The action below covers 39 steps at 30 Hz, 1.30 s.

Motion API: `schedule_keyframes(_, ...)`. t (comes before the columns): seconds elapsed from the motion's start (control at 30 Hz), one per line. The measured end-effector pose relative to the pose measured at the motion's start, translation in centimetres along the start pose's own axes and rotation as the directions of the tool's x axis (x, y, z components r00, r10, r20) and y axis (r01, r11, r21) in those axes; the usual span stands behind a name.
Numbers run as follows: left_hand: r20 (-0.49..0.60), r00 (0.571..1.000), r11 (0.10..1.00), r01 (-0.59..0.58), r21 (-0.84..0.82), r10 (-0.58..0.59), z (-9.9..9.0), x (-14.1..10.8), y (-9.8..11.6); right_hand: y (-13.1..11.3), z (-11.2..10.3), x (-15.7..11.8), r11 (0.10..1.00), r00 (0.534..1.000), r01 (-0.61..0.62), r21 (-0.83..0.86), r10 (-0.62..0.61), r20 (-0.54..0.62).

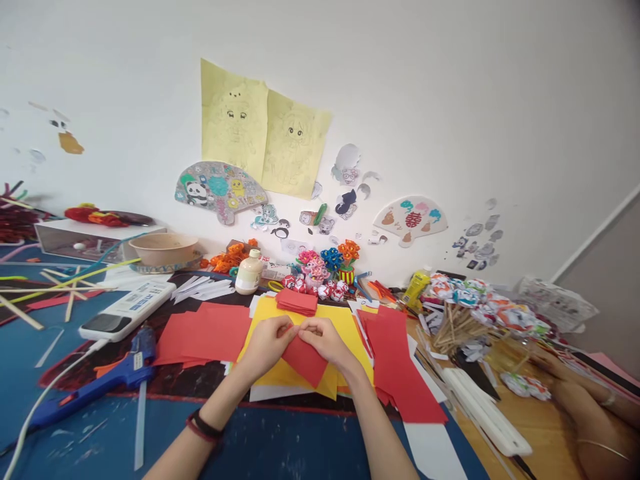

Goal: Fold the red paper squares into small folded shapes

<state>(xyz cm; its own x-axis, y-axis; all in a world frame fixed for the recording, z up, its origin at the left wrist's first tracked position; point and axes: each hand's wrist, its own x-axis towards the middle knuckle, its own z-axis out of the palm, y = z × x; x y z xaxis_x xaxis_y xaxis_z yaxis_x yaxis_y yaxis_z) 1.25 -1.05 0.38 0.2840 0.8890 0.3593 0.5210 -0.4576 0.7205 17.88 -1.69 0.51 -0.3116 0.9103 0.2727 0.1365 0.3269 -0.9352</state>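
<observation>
A red paper piece (307, 363) is pinched between my left hand (267, 341) and my right hand (323, 339), with the fingertips of both hands meeting at its upper edge. Both hands are closed on it, over yellow sheets (350, 327) in the middle of the table. Just beyond my fingers lies a small stack of red paper rectangles (297, 302). Larger red sheets (205, 333) are spread to the left, and more red sheets (400, 367) overlap on the right.
A blue glue gun (100, 387) and a white power strip (127, 310) lie left. Behind stand a glue bottle (249, 273) and paper flowers (330, 263). Right are wooden sticks (455, 327), another power strip (487, 413) and another person's arm (583, 413).
</observation>
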Motion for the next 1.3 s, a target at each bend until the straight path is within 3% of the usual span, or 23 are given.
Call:
schedule_keyframes(0.1, -0.065, 0.998, 1.000, -0.011, 0.010, 0.011, -0.1, 0.0, 0.1, 0.3, 0.0, 0.1, 1.000, 1.000, 0.010, -0.003, -0.010, -0.022)
schedule_keyframes(0.2, -0.232, 0.972, 0.998, 0.029, -0.056, -0.042, -1.9, 0.3, -0.8, 0.7, -0.8, 0.0, 0.999, 1.000, -0.023, 0.026, 0.023, -0.021)
schedule_keyframes(0.23, -0.301, 0.950, 0.994, 0.059, -0.089, -0.083, -2.7, 0.4, -1.3, 0.9, -1.1, 0.0, 0.999, 0.999, -0.042, 0.034, 0.043, -0.020)
schedule_keyframes(0.3, -0.478, 0.852, 0.972, 0.136, -0.191, -0.213, -4.1, 0.6, -2.3, 1.1, -1.6, -0.1, 0.997, 0.997, -0.060, 0.043, 0.061, -0.044)
schedule_keyframes(0.37, -0.527, 0.794, 0.927, 0.121, -0.355, -0.305, -4.7, 0.7, -3.0, 1.2, -1.7, -0.1, 0.998, 0.995, -0.042, 0.056, 0.048, -0.092)
schedule_keyframes(0.4, -0.506, 0.790, 0.891, 0.106, -0.442, -0.345, -4.7, 0.7, -3.0, 1.2, -1.5, 0.0, 0.996, 0.994, -0.038, 0.075, 0.045, -0.097)
schedule_keyframes(0.53, -0.279, 0.865, 0.737, 0.142, -0.661, -0.417, -2.7, 0.6, -2.2, 1.2, 0.2, 0.2, 0.983, 0.999, -0.046, 0.180, 0.048, -0.003)
schedule_keyframes(0.67, -0.145, 0.922, 0.740, 0.187, -0.646, -0.359, -0.4, 0.5, -1.2, 0.9, 1.1, 0.4, 0.972, 1.000, 0.028, 0.232, -0.025, -0.016)
schedule_keyframes(0.97, -0.187, 0.904, 0.799, 0.225, -0.558, -0.385, 0.5, 0.3, -1.9, 0.4, 0.4, 0.2, 0.964, 0.998, 0.051, 0.260, -0.041, -0.043)
schedule_keyframes(1.03, -0.182, 0.929, 0.866, 0.212, -0.453, -0.322, 0.2, 0.3, -1.5, 0.3, 0.3, 0.2, 0.963, 0.998, 0.043, 0.267, -0.029, -0.058)
schedule_keyframes(1.13, -0.177, 0.976, 0.953, 0.067, -0.294, -0.124, -0.4, 0.3, -0.5, 0.2, 0.1, 0.3, 0.962, 0.996, 0.041, 0.271, -0.016, -0.093)
schedule_keyframes(1.23, -0.124, 0.991, 0.966, -0.076, -0.248, 0.046, -0.7, 0.2, 0.3, 0.3, -0.4, 0.3, 0.964, 0.994, 0.036, 0.263, -0.008, -0.107)
schedule_keyframes(1.3, -0.085, 0.994, 0.966, -0.091, -0.242, 0.073, -0.8, 0.1, 0.5, 0.6, -0.6, 0.4, 0.964, 0.995, 0.029, 0.266, -0.001, -0.105)
